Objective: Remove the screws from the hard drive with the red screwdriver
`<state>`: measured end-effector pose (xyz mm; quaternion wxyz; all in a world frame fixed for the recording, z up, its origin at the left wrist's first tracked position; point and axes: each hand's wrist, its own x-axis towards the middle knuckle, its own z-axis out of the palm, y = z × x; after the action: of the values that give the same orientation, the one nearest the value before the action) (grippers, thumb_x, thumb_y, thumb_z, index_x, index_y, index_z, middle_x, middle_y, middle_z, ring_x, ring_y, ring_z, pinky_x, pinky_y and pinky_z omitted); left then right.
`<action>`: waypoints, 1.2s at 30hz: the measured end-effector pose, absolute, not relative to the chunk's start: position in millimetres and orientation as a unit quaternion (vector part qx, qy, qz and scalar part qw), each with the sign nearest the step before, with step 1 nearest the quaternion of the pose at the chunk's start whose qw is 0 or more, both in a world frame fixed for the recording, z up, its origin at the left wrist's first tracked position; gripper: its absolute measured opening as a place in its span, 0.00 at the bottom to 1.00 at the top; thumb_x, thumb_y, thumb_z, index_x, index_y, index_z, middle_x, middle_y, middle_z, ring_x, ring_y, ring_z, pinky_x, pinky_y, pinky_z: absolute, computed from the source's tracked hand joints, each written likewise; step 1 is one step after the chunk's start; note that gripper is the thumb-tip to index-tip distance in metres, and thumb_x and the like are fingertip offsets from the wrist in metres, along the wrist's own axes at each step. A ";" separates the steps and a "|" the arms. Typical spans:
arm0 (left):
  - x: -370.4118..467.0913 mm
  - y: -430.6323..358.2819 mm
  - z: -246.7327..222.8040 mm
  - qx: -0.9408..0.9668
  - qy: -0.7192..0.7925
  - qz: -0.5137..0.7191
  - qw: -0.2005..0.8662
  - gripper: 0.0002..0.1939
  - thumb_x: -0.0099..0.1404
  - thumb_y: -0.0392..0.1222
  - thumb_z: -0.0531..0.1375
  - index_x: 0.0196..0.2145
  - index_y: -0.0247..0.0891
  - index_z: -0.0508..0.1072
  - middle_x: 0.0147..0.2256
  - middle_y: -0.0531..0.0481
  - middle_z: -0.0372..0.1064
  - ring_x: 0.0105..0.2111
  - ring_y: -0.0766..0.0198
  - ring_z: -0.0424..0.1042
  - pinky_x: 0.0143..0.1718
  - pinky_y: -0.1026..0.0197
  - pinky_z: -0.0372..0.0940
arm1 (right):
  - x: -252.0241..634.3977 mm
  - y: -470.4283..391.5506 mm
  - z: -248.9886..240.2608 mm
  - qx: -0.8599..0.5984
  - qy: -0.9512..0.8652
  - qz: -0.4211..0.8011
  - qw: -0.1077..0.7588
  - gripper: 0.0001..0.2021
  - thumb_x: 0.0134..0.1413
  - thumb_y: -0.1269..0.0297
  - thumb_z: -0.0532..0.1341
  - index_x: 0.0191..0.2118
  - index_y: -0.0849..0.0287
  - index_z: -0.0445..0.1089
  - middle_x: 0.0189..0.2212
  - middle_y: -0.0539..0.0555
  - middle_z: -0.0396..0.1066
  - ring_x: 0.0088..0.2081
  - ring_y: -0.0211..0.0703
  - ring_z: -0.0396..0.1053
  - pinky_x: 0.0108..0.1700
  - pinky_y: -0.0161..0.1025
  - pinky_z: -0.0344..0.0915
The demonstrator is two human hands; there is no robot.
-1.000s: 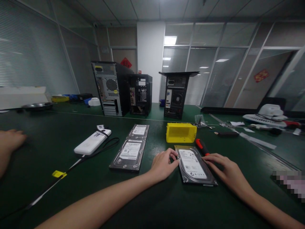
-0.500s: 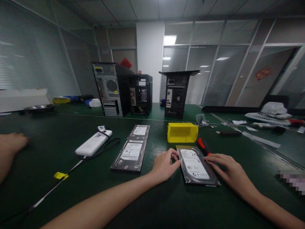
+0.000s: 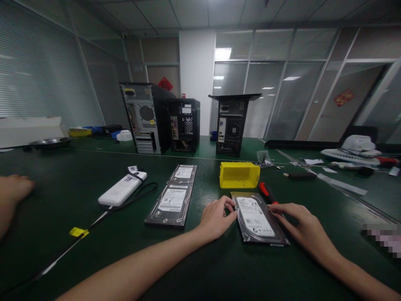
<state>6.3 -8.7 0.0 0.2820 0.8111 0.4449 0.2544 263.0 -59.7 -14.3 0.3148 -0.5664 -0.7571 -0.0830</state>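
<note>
A silver hard drive (image 3: 255,217) with a white label lies on the green table, label up. My left hand (image 3: 219,216) is at its left edge, thumb and curled fingers closed against the side. Along the right edge, the fingertips of my right hand (image 3: 296,217) press on the drive, so it is gripped between both hands. A red and black screwdriver handle (image 3: 267,193) lies just beyond my right fingers, its far part hidden. Behind the drive stands an open yellow box (image 3: 239,175) on its side. Two more hard drives lie in a row to the left, the nearer (image 3: 171,205) and the farther (image 3: 183,172).
A white power bank (image 3: 123,189) with a black cable lies left of the drives. Another person's hand (image 3: 15,188) rests at the far left. Computer cases (image 3: 230,125) stand at the back. A metal dish (image 3: 50,143) is back left; a keyboard (image 3: 349,154) lies at right.
Both hands hold the same position on the hard drive. The view has shifted very slightly; the other person's hand at far left has drawn back a little toward the left edge.
</note>
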 end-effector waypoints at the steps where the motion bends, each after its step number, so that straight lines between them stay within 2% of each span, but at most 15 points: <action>1: 6.6 -8.5 -0.3 0.810 0.445 0.256 0.282 0.13 0.61 0.47 0.54 0.42 0.40 0.68 0.39 0.51 0.72 0.37 0.62 0.68 0.38 0.60 0.61 | 263.4 -59.7 -14.9 -0.567 -0.757 -0.082 0.315 0.12 0.55 0.59 0.55 0.40 0.54 0.73 0.37 0.55 0.75 0.38 0.48 0.72 0.40 0.48 0.68; 12: 7.2 -8.7 0.6 0.812 0.448 0.250 0.277 0.13 0.61 0.46 0.54 0.42 0.41 0.68 0.39 0.52 0.72 0.36 0.62 0.68 0.38 0.60 0.61 | 265.1 -58.7 -18.4 -0.577 -0.748 -0.058 0.323 0.12 0.54 0.59 0.57 0.42 0.53 0.72 0.37 0.54 0.75 0.40 0.46 0.71 0.41 0.46 0.69; 36: 7.0 -8.0 0.6 0.817 0.447 0.243 0.271 0.13 0.62 0.47 0.53 0.42 0.41 0.67 0.40 0.52 0.71 0.37 0.62 0.68 0.40 0.60 0.60 | 260.9 -61.1 -12.3 -0.548 -0.774 -0.106 0.301 0.13 0.57 0.60 0.53 0.45 0.54 0.70 0.36 0.56 0.73 0.38 0.46 0.70 0.39 0.45 0.69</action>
<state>7.0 -8.0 0.6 0.2706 0.8174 0.4467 0.2433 260.9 -61.1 -12.3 0.3009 -0.5477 -0.7735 -0.1055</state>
